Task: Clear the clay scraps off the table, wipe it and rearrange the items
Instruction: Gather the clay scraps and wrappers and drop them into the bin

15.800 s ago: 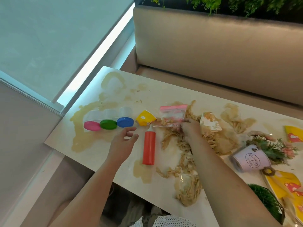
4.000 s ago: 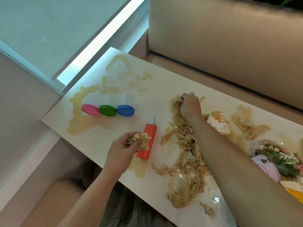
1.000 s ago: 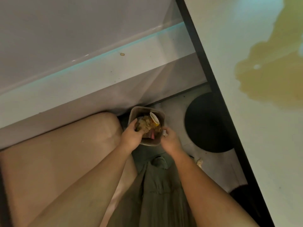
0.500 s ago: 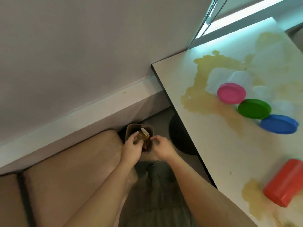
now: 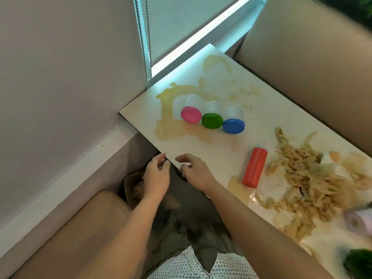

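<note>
Both hands empty, fingers loosely curled: left hand [image 5: 156, 176] above bin [image 5: 130, 185], right hand [image 5: 194, 171] at table [image 5: 141, 115] edge. Scrap-clearing step; clay scraps [image 5: 302, 178] piled at 3 o'clock by red bottle [image 5: 254, 167]; next, reach for another handful

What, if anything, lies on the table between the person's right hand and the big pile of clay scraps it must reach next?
The red bottle lies on its side between the right hand and the clay scraps, with a wet puddle at its base. The hand can pass over it; nothing else blocks the way.
</note>
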Tool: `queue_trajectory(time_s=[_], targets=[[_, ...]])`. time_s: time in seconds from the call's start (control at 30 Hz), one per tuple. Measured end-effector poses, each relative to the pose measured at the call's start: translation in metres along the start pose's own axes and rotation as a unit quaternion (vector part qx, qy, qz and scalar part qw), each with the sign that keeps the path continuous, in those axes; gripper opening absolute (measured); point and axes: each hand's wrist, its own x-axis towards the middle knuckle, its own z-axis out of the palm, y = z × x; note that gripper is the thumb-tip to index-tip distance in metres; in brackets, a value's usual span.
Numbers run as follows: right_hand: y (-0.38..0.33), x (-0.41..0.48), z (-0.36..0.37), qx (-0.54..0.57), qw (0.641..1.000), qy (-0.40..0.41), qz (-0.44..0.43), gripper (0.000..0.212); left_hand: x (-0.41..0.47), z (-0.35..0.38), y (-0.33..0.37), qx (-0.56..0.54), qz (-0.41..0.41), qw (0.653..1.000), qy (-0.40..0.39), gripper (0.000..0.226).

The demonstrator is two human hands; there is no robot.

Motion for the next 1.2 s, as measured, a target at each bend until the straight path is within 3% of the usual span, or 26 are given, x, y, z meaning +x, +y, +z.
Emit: queue_trajectory(time_s=[0.3,0.43,0.7,1.0,1.1,1.2], targets=[[0.057,-0.067,-0.131,0.107,0.977,0.181,0.02,0.036,-0.05,0.112,0.066,0.049,0.076,0.991,-0.099,0.027],[0.109,-0.084,-0.187,0.061,0.961,0.267,0.046,0.036,-0.08,0.158,0.084,0.054,0.074,0.985,-0.146,0.025],[0.179,-0.067,-0.275,-0.126,0.958,0.224,0.129,0.069,-0.137,0.231,0.104,0.088,0.086,0.973,-0.193,0.027],[0.205,-0.025,-0.314,-0.284,0.946,0.08,0.133,0.06,-0.173,0.243,0.104,0.091,0.079,0.981,-0.149,0.025],[0.218,-0.025,-0.31,-0.338,0.93,0.108,0.098,0.054,-0.177,0.24,0.104,0.087,0.072,0.985,-0.133,0.024],[0.228,-0.024,-0.312,-0.323,0.934,0.145,0.056,0.038,-0.179,0.241,0.104,0.085,0.066,0.987,-0.119,0.023]])
